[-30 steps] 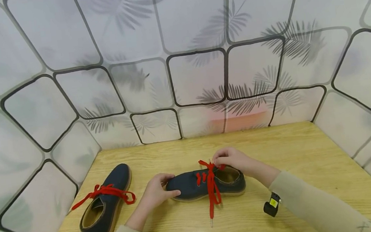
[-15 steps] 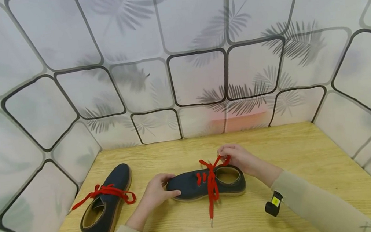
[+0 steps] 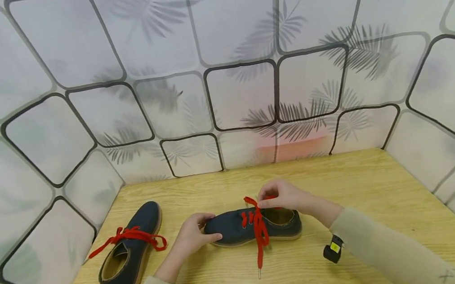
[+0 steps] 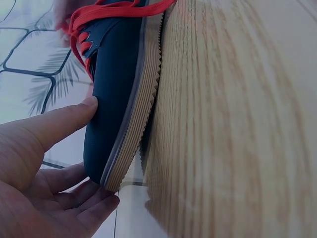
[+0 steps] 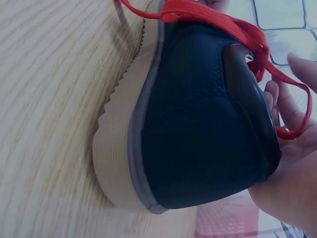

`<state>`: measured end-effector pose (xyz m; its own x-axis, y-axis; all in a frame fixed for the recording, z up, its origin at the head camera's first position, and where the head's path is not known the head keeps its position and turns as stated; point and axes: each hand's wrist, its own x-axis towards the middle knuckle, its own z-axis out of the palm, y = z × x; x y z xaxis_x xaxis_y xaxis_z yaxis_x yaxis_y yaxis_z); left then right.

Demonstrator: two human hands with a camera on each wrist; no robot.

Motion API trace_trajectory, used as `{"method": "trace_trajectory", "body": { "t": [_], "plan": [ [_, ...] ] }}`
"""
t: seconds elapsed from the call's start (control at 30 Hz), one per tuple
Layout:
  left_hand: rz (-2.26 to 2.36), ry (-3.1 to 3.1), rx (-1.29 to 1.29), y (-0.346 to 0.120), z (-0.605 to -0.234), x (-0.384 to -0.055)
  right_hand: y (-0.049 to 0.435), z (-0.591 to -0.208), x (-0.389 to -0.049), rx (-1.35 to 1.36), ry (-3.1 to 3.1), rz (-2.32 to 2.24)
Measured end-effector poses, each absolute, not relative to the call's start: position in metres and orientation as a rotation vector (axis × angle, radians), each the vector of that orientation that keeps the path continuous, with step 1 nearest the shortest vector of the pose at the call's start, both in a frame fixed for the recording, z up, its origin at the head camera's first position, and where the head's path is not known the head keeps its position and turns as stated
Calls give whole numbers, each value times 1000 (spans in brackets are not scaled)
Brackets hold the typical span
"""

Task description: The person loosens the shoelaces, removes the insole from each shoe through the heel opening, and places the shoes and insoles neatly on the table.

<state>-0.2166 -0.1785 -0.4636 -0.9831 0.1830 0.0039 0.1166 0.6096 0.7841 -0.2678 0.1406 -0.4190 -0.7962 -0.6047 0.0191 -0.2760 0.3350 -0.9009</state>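
A navy shoe [image 3: 231, 232] with a tan sole lies across the table, toe to the left. Its red shoelace [image 3: 261, 231] is tied in a bow; one end with a metal tip hangs onto the table. My left hand [image 3: 193, 235] holds the toe, thumb on the upper and fingers round the front, as the left wrist view confirms. Above the shoe's opening, the fingers of my right hand [image 3: 283, 198] are curled at the knot and pinch the lace. A lace loop [image 5: 308, 106] curves by those fingers in the right wrist view; their tips are partly hidden.
A second navy shoe [image 3: 136, 244] with a tied red lace stands at the table's left, toe pointing away. The light wood table [image 3: 357, 184] meets a patterned backdrop [image 3: 243, 95] behind and at both sides.
My right hand first drew the lace loop up and to the right, then came back left and down to the knot. The left hand and both shoes have stayed in place.
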Motion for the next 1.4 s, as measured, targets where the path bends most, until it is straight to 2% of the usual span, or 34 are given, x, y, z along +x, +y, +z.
{"method": "trace_trajectory", "body": {
  "t": [0.2,0.47,1.2,1.4],
  "plan": [
    [1336,2744,254,-179,-465,-217,137,-420,-265,-804,2345,-1379],
    [1323,2756,252,-179,-465,-217,138,-422,-265,-656,2379,-1414],
    [1324,2762,264,-179,-466,-217,149,-429,-269,-186,1869,-2061],
    [1323,2755,266,-179,-465,-217,152,-430,-271,-309,1848,-2039]
  ]
}}
